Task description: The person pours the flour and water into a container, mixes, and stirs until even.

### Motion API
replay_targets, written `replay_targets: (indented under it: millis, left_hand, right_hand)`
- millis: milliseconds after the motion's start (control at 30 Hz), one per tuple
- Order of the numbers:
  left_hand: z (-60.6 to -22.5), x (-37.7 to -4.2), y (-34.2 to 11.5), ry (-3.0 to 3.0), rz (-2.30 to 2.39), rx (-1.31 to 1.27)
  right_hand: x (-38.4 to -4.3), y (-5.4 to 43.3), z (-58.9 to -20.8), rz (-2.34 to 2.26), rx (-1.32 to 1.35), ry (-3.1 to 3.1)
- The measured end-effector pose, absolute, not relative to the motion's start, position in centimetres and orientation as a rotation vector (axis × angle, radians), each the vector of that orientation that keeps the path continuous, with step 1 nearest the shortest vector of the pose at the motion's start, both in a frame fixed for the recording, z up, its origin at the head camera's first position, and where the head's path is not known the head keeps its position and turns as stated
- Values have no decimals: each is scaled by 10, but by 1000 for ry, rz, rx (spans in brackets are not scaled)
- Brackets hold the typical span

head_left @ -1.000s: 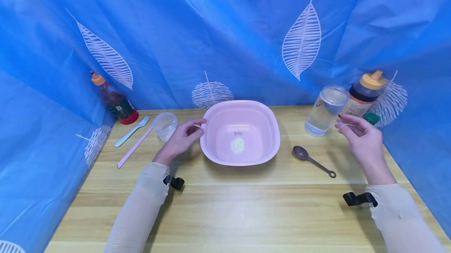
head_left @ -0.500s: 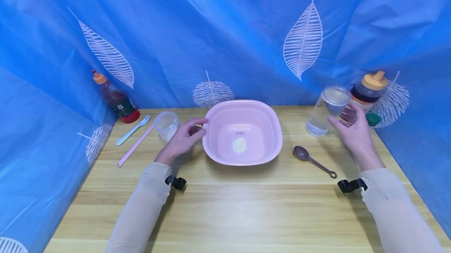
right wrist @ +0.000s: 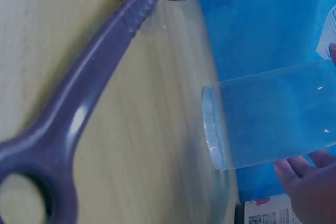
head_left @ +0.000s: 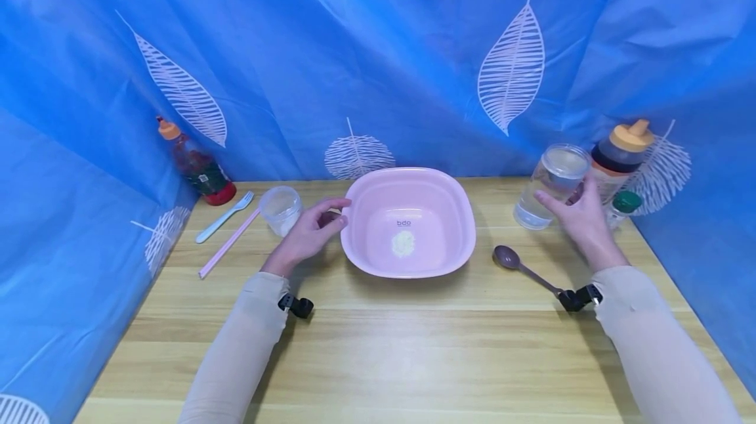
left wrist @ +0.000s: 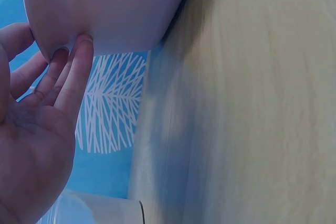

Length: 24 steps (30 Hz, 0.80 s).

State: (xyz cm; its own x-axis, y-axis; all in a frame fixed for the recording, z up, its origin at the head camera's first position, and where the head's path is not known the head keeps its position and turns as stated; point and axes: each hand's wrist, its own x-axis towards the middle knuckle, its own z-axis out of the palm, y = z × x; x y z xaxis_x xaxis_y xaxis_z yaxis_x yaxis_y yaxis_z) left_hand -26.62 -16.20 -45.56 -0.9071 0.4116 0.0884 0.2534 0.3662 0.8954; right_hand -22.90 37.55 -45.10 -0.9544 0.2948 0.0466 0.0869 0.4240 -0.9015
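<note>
My left hand [head_left: 310,233] holds the left rim of a pink plastic basin [head_left: 366,260], thumb at the rim and fingertips against the outer wall [left wrist: 115,14]. A small patch of white powder [head_left: 403,243] lies on the basin's bottom, below a dark printed mark. On the right, my right hand [head_left: 585,224] grips a tall clear cup [head_left: 540,191] of clear liquid, thumb on one side and fingers on the other. The cup [right wrist: 273,116] stands upright on the table. Under my right wrist lies a dark measuring spoon [head_left: 528,271], its handle end hidden by the wrist camera.
A bottle with an orange cap [head_left: 620,155] and a green-capped shaker [head_left: 625,204] stand right of the cup. To the left are a red sauce bottle [head_left: 197,168], a light blue fork [head_left: 224,217], a pink straw [head_left: 229,243] and a small clear cup [head_left: 280,207]. Blue curtain surrounds the table.
My right hand has moved left from beside the orange-capped bottle and taken hold of the tall clear cup. The green-capped shaker shows more fully. My left hand stays at the basin's rim.
</note>
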Motion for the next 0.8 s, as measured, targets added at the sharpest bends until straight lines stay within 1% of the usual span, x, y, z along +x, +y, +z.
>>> replay_targets:
  millis: [367, 800]
  left_hand:
    - [-455, -264, -160, 2452, 1590, 602]
    - [-455, -265, -160, 2452, 1585, 587]
  right_hand:
    - [-240, 371, -457, 1531, -388, -2405]
    - [-251, 371, -463, 1559, -365, -2341]
